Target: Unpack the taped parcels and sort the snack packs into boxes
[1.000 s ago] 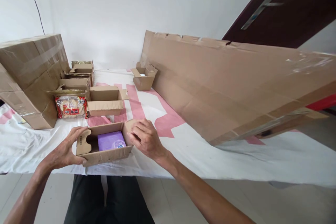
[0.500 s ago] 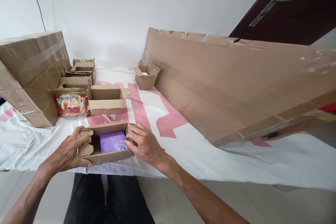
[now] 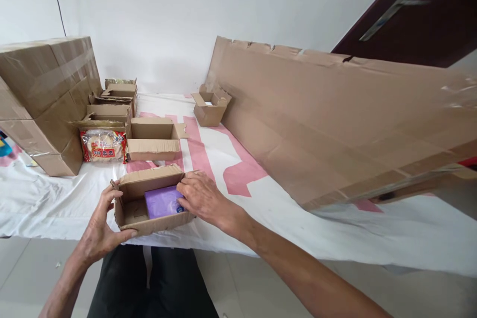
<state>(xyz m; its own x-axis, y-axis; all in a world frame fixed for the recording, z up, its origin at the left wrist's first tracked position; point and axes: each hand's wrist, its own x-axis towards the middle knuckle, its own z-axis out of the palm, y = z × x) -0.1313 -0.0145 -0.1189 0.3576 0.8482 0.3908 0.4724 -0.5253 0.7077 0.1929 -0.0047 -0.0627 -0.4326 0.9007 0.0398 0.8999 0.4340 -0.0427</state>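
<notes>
An open cardboard box (image 3: 160,227) stands near the table's front edge, tilted slightly. Inside, toward its right end, lies a purple plastic-wrapped packet (image 3: 160,202), probably tissues; its right side is partly covered by my fingers. My left hand (image 3: 106,223) grips the box's left end, thumb along the front wall and fingers at the back corner. Over the right end, my right hand (image 3: 201,198) is closed with its fingers curled around the box's edge, the fingertips reaching in against the packet.
Behind the box are another open carton (image 3: 152,146) and a red-and-clear food package (image 3: 103,146). Several small open boxes line up beside stacked sealed cartons (image 3: 52,104) at left. A small open box (image 3: 209,113) stands by a large leaning cardboard sheet (image 3: 316,124).
The flaps at the box's left end have gone from over the opening to outside it, baring the inside there. My left hand has shifted around that end; my right stays at the other end.
</notes>
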